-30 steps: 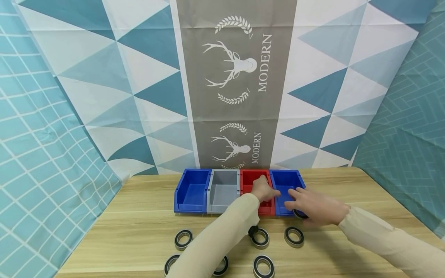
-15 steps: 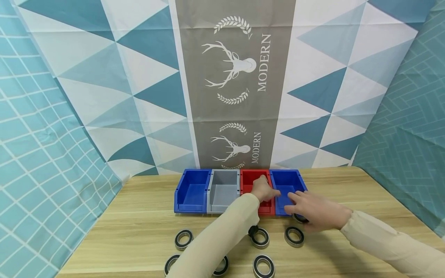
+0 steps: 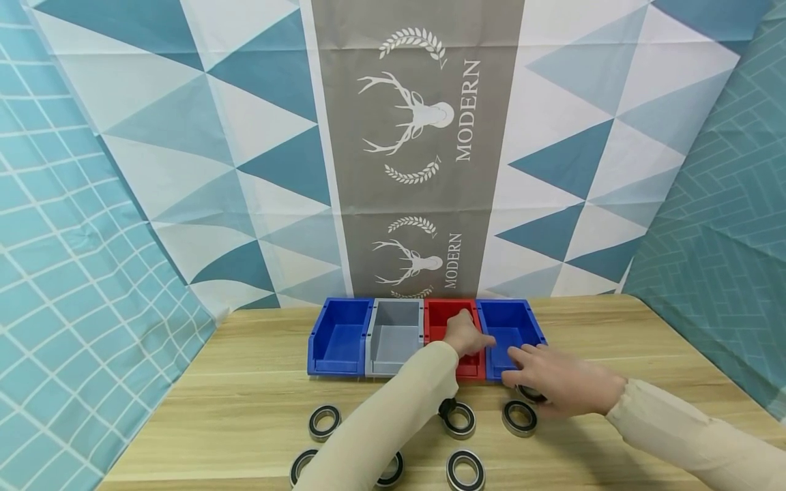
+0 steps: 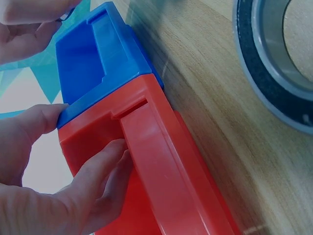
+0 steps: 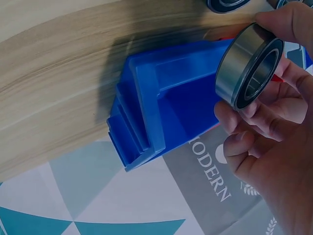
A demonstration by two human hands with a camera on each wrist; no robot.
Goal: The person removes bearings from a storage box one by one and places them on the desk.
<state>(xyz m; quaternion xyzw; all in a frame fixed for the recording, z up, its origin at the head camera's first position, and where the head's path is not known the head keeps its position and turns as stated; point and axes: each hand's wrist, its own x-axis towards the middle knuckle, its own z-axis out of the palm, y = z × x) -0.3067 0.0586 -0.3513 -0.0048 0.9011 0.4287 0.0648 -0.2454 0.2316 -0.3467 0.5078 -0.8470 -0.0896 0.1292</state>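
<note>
In the head view my left hand reaches into the red bin. The left wrist view has its fingers inside that bin and its thumb at the edge shared with the right-hand blue bin, so it grips the side wall. With thumb and fingers, my right hand holds a ball bearing, a steel ring with black seals. The bearing is tilted, in front of the open side of the right-hand blue bin. From the head it is mostly hidden by the hand.
A grey bin and another blue bin complete the row on the wooden table. Several bearings lie in front, among them a right-hand bearing and a front bearing. My left sleeve covers part of others.
My right hand has drifted slightly right and towards me with the bearing, away from the blue bin's front. My left hand stays at the red bin.
</note>
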